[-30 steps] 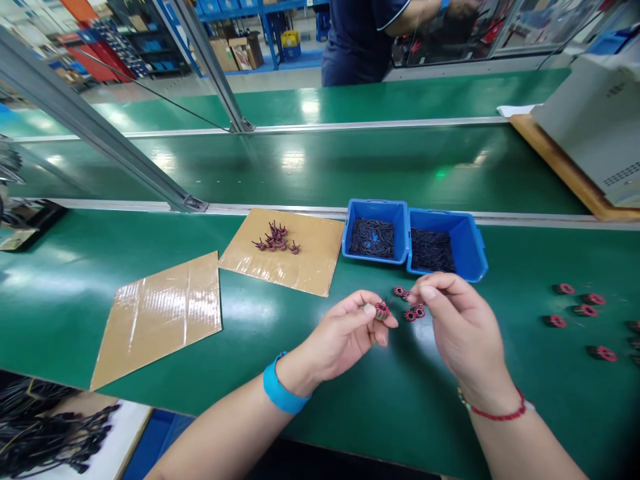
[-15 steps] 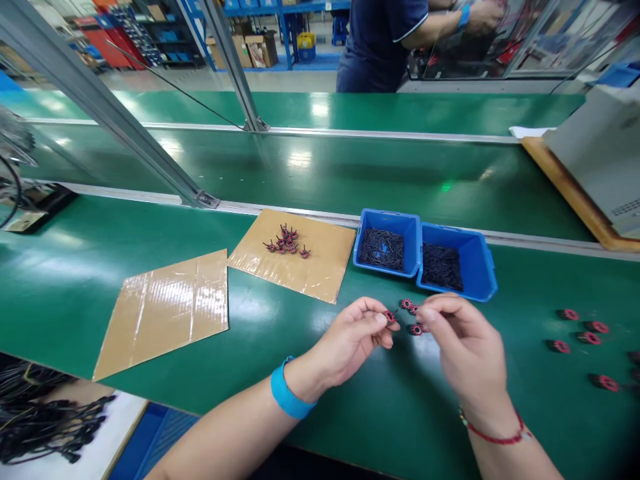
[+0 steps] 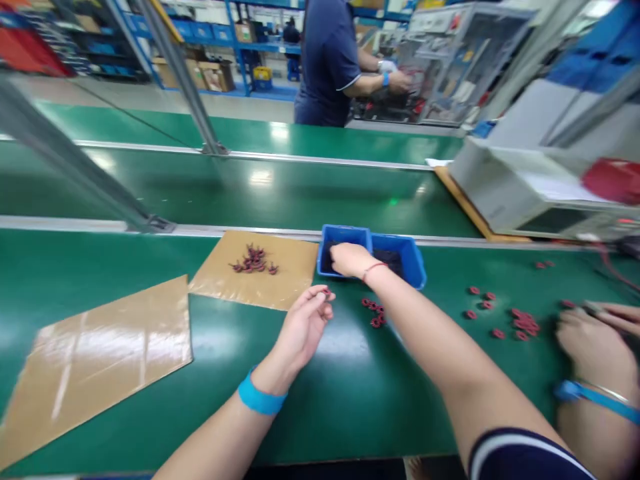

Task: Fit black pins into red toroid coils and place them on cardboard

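My left hand [image 3: 307,320], with a blue band at the wrist, pinches a small red and black part [image 3: 326,291] above the green table. My right hand [image 3: 350,259] reaches into the left blue bin [image 3: 346,233], which holds small black pieces; its fingertips are hidden among them. Beside it stands the right blue bin [image 3: 414,263], also with black pieces. Several red ring parts [image 3: 376,322] lie on the table under my right forearm. On the cardboard sheet [image 3: 295,273] sits a cluster of red parts with dark pins [image 3: 254,259].
Another cardboard sheet [image 3: 115,353] lies at the left. Several more red rings [image 3: 524,325] are at the right, near another person's hands [image 3: 590,340]. A grey machine [image 3: 525,193] stands at the back right. A person in dark blue [image 3: 325,67] works across the table.
My right hand has gone from beside my left hand into the left bin. The view has swung right, bringing another person's hands into sight. My left hand still pinches its part.
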Motion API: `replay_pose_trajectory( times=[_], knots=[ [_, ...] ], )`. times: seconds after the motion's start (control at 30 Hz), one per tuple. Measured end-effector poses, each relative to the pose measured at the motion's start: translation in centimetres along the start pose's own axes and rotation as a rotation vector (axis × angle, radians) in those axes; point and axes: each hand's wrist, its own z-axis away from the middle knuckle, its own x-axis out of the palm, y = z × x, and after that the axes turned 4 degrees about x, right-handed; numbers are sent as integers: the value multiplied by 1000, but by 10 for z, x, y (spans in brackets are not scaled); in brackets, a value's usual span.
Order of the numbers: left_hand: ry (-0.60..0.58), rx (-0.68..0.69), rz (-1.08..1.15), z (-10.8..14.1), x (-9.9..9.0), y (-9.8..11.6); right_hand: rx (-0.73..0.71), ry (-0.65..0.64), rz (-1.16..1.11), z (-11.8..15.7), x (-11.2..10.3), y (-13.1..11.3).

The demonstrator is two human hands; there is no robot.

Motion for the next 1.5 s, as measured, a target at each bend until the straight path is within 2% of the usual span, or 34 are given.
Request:
replay_pose_trajectory(
  times=[0.17,0.57,0.73,0.87,0.93,1.0,1.13,1.23,1.33,1.5],
  knots=[
    [-20,-35,-21,0,1,-1,74,8,60,3,-4,5],
    [-63,57,-62,1,0,-4,-61,119,16,24,-30,30],
    [-166,123,-25,4,1,5,-171,150,-66,65,-23,24],
    [-271,93,-34,10,3,5,-267,118,-144,99,-7,16],
    [-293,66,-51,11,4,3,-273,119,-275,107,0,16],
    [-310,42,-63,13,4,-1,-236,112,-508,111,8,18],
    [-339,5,-80,16,5,-4,-80,132,-1025,114,24,27],
    [-350,-19,-100,18,6,-5,26,184,-1306,119,30,33],
    [-351,-38,-118,19,6,-6,63,222,-1397,126,28,38],
    [-343,-48,-120,21,6,-5,79,247,-1292,133,24,36]
  ],
)
